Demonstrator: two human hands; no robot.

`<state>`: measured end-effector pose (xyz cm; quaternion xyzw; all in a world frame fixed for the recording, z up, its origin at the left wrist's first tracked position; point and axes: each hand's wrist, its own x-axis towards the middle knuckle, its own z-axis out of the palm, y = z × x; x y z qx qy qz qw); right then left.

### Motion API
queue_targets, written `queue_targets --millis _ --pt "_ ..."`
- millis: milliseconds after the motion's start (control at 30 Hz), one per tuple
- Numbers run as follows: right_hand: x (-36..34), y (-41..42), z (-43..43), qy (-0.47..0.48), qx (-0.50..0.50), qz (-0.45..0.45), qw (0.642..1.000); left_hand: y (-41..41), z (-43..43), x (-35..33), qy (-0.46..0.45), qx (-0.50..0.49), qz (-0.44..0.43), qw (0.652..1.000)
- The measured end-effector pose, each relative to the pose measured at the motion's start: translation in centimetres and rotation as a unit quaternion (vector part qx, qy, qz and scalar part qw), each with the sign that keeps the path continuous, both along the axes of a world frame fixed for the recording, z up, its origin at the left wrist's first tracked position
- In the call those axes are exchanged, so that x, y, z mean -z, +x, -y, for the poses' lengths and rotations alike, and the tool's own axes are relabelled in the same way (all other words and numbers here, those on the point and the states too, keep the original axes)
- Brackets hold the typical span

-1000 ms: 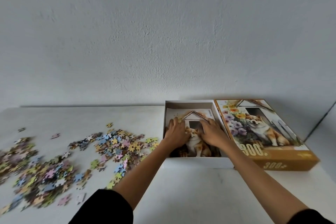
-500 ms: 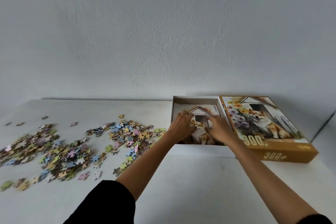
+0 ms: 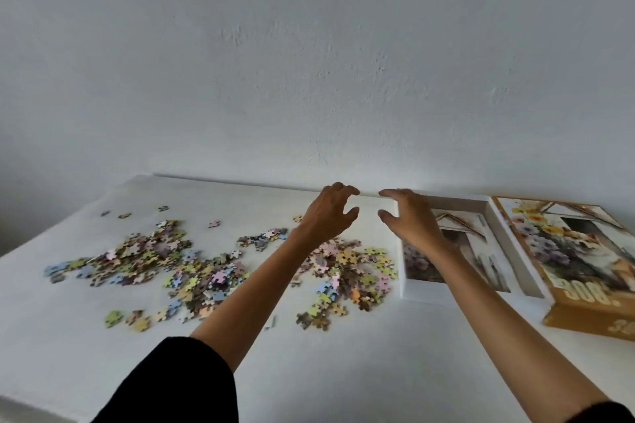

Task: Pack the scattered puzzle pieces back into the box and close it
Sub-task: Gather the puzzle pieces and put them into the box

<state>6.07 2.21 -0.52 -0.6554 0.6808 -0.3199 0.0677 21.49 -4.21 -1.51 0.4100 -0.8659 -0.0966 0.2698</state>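
Cardboard box (image 3: 426,299) sits open at the far right edge of the counter (image 3: 343,371), lid (image 3: 567,251) beside it. We find puzzle pieces (image 3: 206,268) scattered left of it, none visibly packed. Left grip (image 3: 328,216) and right grip (image 3: 410,221) hover empty, fingers spread.

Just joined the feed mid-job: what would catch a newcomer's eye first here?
Pastel puzzle pieces lie strewn over the left and middle of the white table. Both empty hands, left hand and right hand, hover with curved fingers where that scatter meets the open white box base at right, a printed sheet inside. The orange dog-picture lid lies beside it, far right.
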Motion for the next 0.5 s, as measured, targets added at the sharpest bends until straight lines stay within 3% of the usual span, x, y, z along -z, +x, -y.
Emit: queue_targets --millis 300,500 --pt "2.4 12.3 4.8 0.018 0.017 0.032 0.999 13.6 5.3 0.9 0.024 0.030 0.027 0.999" --pt "5.8 19.1 5.4 0.060 0.023 0.051 0.997 20.7 6.5 4.5 0.090 0.053 0.060 0.993"
